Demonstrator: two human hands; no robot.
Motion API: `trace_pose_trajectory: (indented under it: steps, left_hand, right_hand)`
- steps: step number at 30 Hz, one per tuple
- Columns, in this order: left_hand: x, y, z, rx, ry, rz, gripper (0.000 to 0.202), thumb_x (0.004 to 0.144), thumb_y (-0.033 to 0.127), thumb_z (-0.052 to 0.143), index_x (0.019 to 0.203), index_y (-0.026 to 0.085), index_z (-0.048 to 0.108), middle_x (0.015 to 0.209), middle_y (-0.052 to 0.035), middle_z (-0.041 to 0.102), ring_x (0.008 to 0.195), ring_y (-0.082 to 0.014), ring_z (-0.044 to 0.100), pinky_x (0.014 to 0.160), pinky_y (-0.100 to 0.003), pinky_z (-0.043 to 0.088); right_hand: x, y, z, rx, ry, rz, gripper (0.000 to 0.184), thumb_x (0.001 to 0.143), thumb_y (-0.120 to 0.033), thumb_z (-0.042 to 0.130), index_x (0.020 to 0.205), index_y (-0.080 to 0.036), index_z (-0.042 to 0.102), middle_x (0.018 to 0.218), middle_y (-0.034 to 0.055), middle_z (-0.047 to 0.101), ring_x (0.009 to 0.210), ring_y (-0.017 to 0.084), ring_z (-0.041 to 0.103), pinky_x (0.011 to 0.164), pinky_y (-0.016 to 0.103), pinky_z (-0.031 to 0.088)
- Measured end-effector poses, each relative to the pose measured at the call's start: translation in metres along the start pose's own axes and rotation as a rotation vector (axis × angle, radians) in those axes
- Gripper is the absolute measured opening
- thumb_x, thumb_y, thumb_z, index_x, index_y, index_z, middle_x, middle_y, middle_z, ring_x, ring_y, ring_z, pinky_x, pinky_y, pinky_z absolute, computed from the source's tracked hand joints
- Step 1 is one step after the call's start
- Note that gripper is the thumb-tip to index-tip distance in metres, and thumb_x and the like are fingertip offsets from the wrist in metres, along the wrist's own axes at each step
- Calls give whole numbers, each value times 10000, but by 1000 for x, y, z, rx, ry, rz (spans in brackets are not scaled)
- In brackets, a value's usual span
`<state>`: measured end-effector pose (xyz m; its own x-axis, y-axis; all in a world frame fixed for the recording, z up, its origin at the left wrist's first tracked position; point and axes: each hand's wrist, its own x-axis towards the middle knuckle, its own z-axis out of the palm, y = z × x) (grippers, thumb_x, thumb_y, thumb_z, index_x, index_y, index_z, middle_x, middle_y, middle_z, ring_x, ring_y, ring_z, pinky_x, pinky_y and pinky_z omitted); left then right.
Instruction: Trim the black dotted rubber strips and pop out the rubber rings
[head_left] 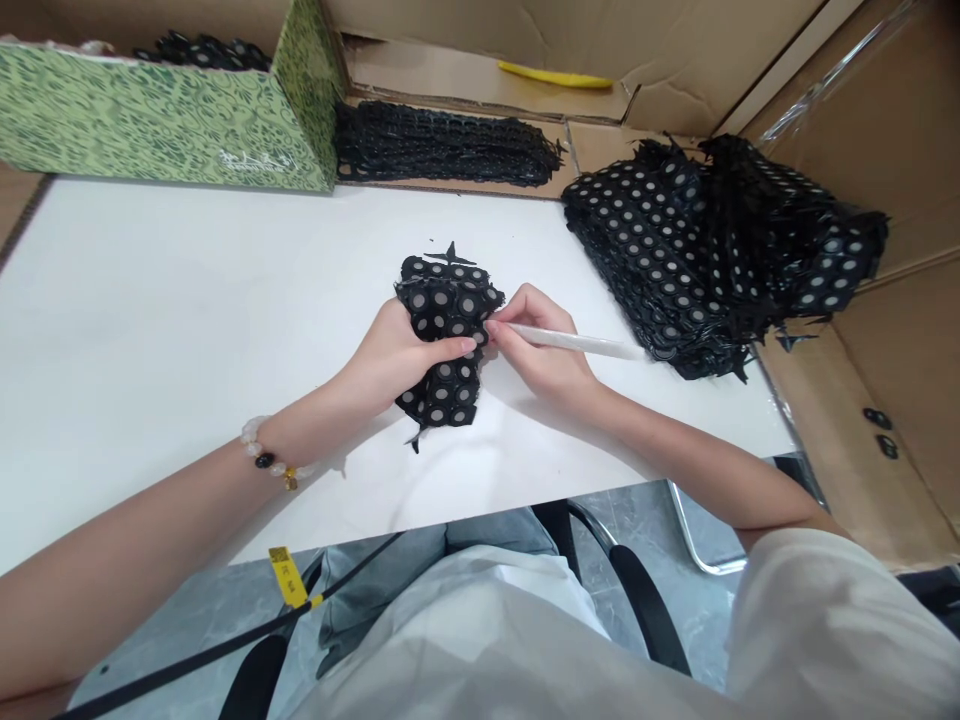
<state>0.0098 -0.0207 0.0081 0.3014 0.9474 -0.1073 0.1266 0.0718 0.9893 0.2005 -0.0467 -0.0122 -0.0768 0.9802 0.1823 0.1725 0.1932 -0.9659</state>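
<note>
My left hand [397, 355] grips a folded piece of black dotted material [448, 310], a mesh of black rings with grey centres, against the white tabletop [187, 300]. My right hand [544, 345] holds a slim white stick [577, 342] between thumb and fingers. The fingertips of my right hand touch the piece's right edge, close to my left fingertips. The stick points away to the right, towards a large heap of the same dotted material [712, 250]. A beaded bracelet [266, 460] circles my left wrist.
A green patterned box [150, 120] holding black strips stands at the back left. Behind the table lies a bundle of black strips [442, 145], with a yellow object [555, 75] on cardboard beyond. Cardboard walls [885, 180] surround the right side, where small black pieces [877, 430] lie.
</note>
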Motion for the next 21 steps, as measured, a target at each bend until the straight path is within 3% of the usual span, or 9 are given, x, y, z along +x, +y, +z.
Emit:
trace_pose_trajectory:
  steps: [4,8,13,21]
  left_hand:
    - [3,2,-5,66,-27,17,451,671,333,874,1081,192,748,1160,-79,762,1155,-353,673,1060,-490,523]
    - [10,0,-13,0,-41,-40,451,666,336,885,1073,192,756,1182,-96,761,1175,-357,670,1098,-526,492]
    - [12,-5,-15,-51,-39,-71,395,683,337,883,1033,189,773,1160,-104,769,1150,-344,686,1078,-525,501]
    - [9,-5,-9,8,-65,-24,396,704,370,873,1046,196,777,1131,-85,779,1114,-330,699,1047,-489,523]
  right_hand:
    - [4,2,-3,45,28,13,251,892,-417,711,797,-252,548,772,-25,701,733,180,700,699,354,586]
    - [9,-2,-11,149,88,60,304,843,-442,762,762,-247,542,735,-32,661,722,174,701,712,359,618]
    - [14,-7,-17,242,30,139,366,786,-491,794,743,-242,529,742,-46,634,756,154,670,771,359,633]
    - [9,-9,-10,20,35,16,328,834,-456,767,720,-232,557,682,-33,596,629,133,538,591,286,463]
